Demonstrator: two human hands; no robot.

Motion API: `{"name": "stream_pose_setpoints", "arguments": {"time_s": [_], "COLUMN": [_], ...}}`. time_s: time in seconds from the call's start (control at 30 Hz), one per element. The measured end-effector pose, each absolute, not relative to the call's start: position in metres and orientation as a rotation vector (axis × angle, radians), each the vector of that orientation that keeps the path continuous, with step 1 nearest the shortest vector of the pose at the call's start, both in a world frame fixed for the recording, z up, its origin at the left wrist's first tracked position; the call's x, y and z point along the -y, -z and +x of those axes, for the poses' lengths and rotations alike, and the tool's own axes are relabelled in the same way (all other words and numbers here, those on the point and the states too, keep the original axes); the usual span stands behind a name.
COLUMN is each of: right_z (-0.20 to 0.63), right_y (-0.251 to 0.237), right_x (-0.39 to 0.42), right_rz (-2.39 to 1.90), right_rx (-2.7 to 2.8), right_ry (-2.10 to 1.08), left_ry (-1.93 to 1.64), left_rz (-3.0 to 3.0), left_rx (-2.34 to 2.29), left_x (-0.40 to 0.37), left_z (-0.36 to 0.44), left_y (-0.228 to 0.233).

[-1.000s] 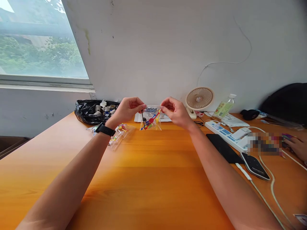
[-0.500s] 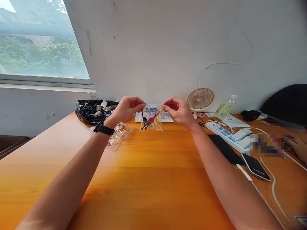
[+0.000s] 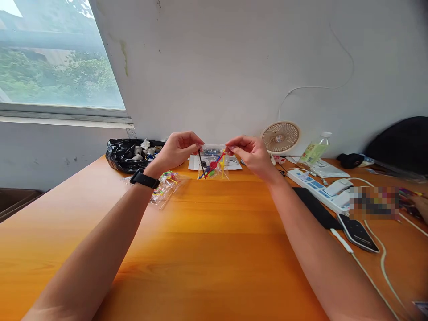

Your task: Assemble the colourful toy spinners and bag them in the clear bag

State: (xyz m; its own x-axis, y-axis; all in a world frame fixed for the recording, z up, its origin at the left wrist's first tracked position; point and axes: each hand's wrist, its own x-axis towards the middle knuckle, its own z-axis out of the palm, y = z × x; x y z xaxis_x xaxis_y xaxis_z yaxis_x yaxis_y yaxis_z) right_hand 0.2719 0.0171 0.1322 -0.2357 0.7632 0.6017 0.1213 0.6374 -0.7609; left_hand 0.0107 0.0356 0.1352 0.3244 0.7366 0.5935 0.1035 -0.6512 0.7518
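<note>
Between my hands hangs a small clear plastic bag (image 3: 213,167) with thin coloured plastic pieces inside, among them black, red, blue and yellow ones. My left hand (image 3: 180,150) pinches its top left corner between thumb and forefinger. At the top right corner, my right hand (image 3: 249,154) grips the bag the same way. The bag is held up above the far part of the table (image 3: 200,249), its top edge stretched between both hands. More clear bags of coloured pieces (image 3: 167,183) lie on the table beside my left wrist.
A black plastic bag (image 3: 120,156) with grey pieces stands at the back left. On the right are a round fan (image 3: 281,137), a bottle (image 3: 314,150), a power strip (image 3: 317,189), a phone (image 3: 357,232) and cables. Another person's hand (image 3: 421,203) shows at the right edge.
The bag has shifted slightly right and its lower edge sits a little higher. Both hands keep their pinch on its corners. The other person's hand has moved at the right edge.
</note>
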Motion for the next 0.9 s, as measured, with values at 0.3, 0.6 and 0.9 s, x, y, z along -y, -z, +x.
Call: {"name": "stream_pose_setpoints", "arguments": {"time_s": [0.3, 0.6, 0.9], "right_z": [0.269, 0.26, 0.266], "right_y": [-0.134, -0.134, -0.132], "right_x": [-0.014, -0.006, -0.008], "right_rz": [-0.8, -0.879, -1.014], "right_rx": [1.733, 2.047, 2.247], "right_ry": [-0.623, -0.538, -0.516], "left_ry": [-1.315, -1.007, -0.977], "left_rz": [1.984, 2.482, 2.693], "left_rx": [-0.801, -0.873, -0.895], "left_x": [-0.025, -0.026, -0.017], "left_z": [0.013, 0.025, 0.034], "left_y": [-0.139, -0.132, -0.133]}}
